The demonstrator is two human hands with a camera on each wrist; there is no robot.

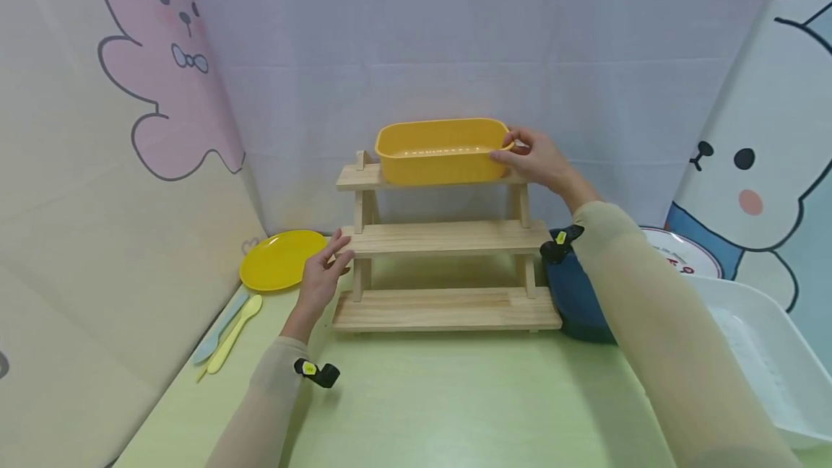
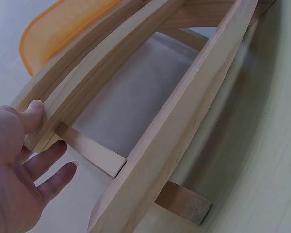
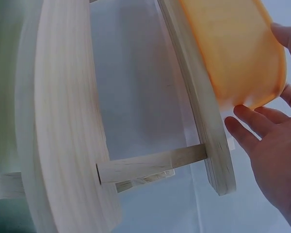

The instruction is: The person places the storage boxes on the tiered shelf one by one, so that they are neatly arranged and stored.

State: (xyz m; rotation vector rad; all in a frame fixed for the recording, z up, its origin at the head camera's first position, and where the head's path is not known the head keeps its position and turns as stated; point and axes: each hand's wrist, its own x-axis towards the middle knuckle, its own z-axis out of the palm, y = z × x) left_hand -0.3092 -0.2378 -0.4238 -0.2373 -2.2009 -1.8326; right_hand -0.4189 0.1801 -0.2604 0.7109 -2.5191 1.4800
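A yellow rectangular plastic tub (image 1: pixel 425 170) sits on the top tier of a three-step wooden rack (image 1: pixel 448 237). At the tub's right end, my right hand (image 1: pixel 536 157) pinches the rim, thumb at the front corner. In the right wrist view the fingers of that hand (image 3: pixel 276 145) lie close to the tub (image 3: pixel 237 53). My left hand (image 1: pixel 321 276) holds the left end of the middle tier. Seen from the left wrist, the thumb presses on the board's edge, while the lower fingers of that hand (image 2: pixel 14 170) stick out beside the rack (image 2: pixel 150 160).
On the left lie a yellow plate (image 1: pixel 279 262), a blue utensil (image 1: pixel 221 327) and a yellow spoon (image 1: pixel 237 334). Right of the rack are a dark blue container (image 1: pixel 578 302), a white plate (image 1: pixel 682 251) with printing and a white tray (image 1: pixel 760 352). A curtain hangs behind.
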